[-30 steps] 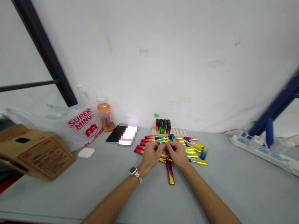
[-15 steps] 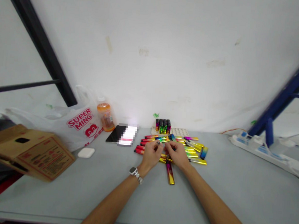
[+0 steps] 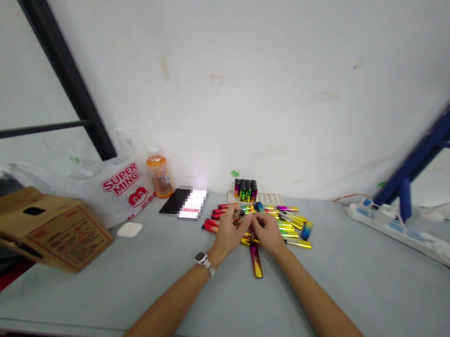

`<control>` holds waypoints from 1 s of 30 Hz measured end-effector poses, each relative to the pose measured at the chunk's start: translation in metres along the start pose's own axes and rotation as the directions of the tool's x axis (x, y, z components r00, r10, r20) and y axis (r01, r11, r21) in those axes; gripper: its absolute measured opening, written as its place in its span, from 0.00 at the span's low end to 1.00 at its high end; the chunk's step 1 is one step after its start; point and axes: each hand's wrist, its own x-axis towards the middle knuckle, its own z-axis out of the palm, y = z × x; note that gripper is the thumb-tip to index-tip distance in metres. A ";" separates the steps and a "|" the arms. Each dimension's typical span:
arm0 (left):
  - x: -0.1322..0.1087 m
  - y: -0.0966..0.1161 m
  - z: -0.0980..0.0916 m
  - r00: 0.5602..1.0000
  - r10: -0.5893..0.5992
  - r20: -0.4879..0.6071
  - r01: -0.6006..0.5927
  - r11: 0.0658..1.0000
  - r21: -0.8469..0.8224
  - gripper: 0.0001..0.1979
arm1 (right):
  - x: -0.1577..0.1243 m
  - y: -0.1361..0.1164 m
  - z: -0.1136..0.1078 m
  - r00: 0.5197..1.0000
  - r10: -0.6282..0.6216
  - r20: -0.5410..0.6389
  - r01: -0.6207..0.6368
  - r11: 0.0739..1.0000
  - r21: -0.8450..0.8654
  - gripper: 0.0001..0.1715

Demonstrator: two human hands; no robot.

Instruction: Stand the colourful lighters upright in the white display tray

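My left hand (image 3: 229,231), with a silver watch at its wrist, is closed with curled fingers around something small that I cannot make out. Against its fingertips, my right hand (image 3: 269,234) is pinched, and what lies in that pinch is hidden. Both hands are over a spread of shiny, slim metallic sticks in red, yellow and green. One purple-and-yellow stick (image 3: 256,261) points out toward me below the hands. Behind them, a tight cluster of upright shiny pieces with black tops (image 3: 245,190) stands on a pale perforated tray (image 3: 271,198).
At left are an open cardboard box (image 3: 66,237), a white plastic bag (image 3: 121,192), an orange bottle (image 3: 160,175), a white case (image 3: 130,229) and a dark-and-white flat device (image 3: 174,202). A power strip (image 3: 405,232) lies at right. The wall rises behind the grey table (image 3: 222,312).
My left hand's fingers have shifted, with the thumb now nearer the right fingertips. The right hand has barely moved, and the sticks and cluster look the same.
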 end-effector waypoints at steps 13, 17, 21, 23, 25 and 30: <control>0.015 -0.012 -0.015 0.991 0.125 0.044 -0.126 0.992 0.021 0.18 | -0.001 -0.002 0.000 1.000 0.003 0.005 -0.003 1.000 0.016 0.24; 0.020 -0.016 -0.028 0.993 0.100 0.064 -0.101 0.995 0.011 0.18 | -0.001 -0.002 0.000 1.000 0.018 0.002 -0.017 1.000 -0.024 0.24; 0.025 -0.015 -0.040 0.993 0.103 0.064 -0.109 0.989 0.096 0.16 | -0.002 -0.004 -0.001 1.000 0.001 0.007 0.000 0.999 -0.039 0.25; 0.029 -0.013 -0.045 0.990 0.132 0.056 -0.139 0.978 0.152 0.15 | -0.002 -0.005 0.000 1.000 -0.003 0.011 0.003 1.000 -0.029 0.25; 0.035 -0.013 -0.049 0.985 0.165 0.046 -0.171 0.965 0.201 0.14 | -0.001 -0.005 0.000 1.000 -0.001 0.013 0.001 1.000 -0.031 0.25; 0.058 -0.019 -0.054 0.990 0.128 0.057 -0.137 0.971 0.196 0.15 | -0.001 -0.004 0.000 1.000 0.021 0.018 -0.020 0.998 -0.062 0.25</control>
